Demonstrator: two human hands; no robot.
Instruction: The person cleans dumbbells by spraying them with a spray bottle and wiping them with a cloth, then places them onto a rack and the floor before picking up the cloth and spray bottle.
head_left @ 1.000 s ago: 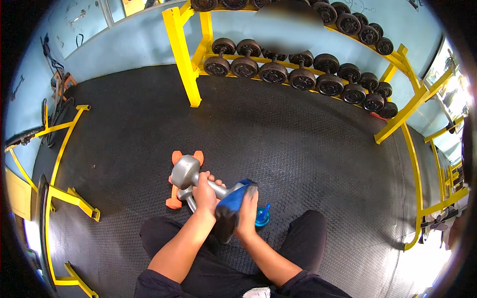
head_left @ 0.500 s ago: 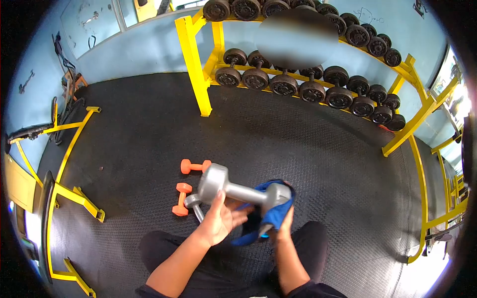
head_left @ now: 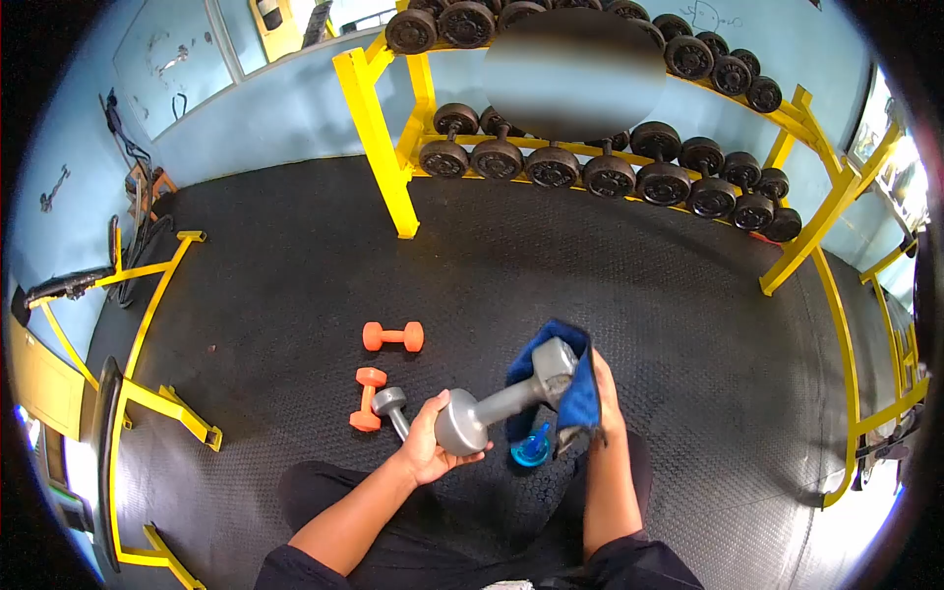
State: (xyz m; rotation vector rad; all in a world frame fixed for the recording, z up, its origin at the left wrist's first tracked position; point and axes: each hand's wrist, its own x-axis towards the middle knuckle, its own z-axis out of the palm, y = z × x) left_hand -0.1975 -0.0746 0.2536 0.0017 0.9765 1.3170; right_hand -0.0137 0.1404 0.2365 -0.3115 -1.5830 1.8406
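A grey dumbbell is held up over my lap, tilted with its right end higher. My left hand wraps around its lower left head. Against the far right head, my right hand presses a blue cloth, which partly covers that head. Below the cloth, a blue spray bottle top shows between my legs; the cloth and dumbbell hide some of what surrounds it. A second grey dumbbell rests on the floor left of my left hand, its lower end hidden.
Two orange dumbbells, one lying crosswise and one lengthwise, are on the black rubber floor. A yellow rack with several black dumbbells stands ahead. Yellow-framed equipment is at left, and another yellow frame at right.
The dumbbell has turned so its left head dropped and its right head rose. My left hand shifted from beneath to grip the left head. The blue bottle top is now more visible.
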